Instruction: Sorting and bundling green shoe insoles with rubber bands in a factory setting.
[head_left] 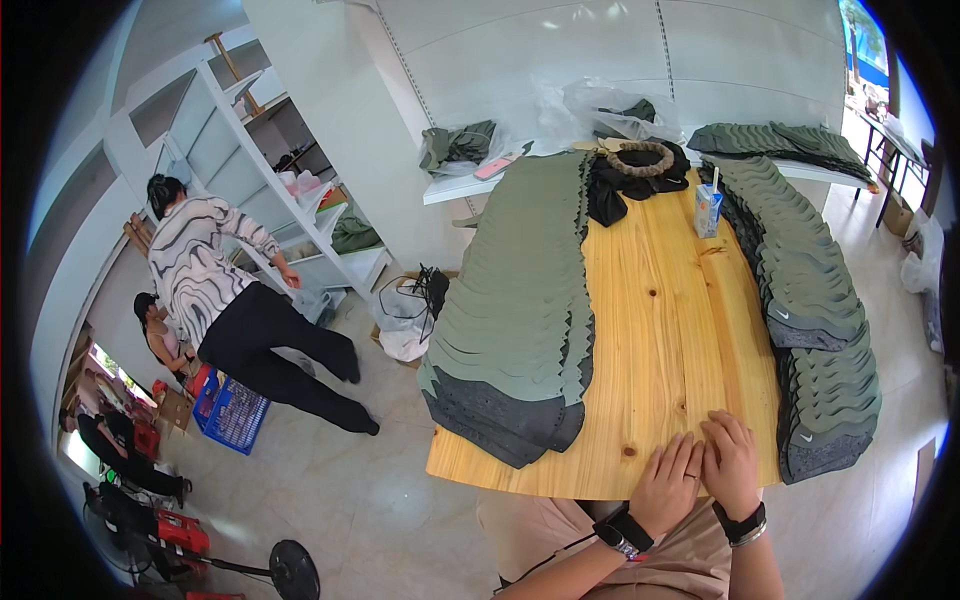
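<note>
My left hand rests on the near edge of the wooden table, its fingers stretched out and leaning toward the other hand. Right beside it, touching, my right hand lies on the same edge with its fingers bent slightly over the wood. No object shows in either one. To the left lies a long overlapping row of green fabric pieces with dark grey speckled ends. Along the right edge runs another row of green fabric pieces, some bearing a small white mark, the closest to my right hand.
A drink carton with a straw stands on the table, near black cloth and a brown ring-shaped band. The back shelf holds more green pieces. At left, a person bends near a blue crate and shelving.
</note>
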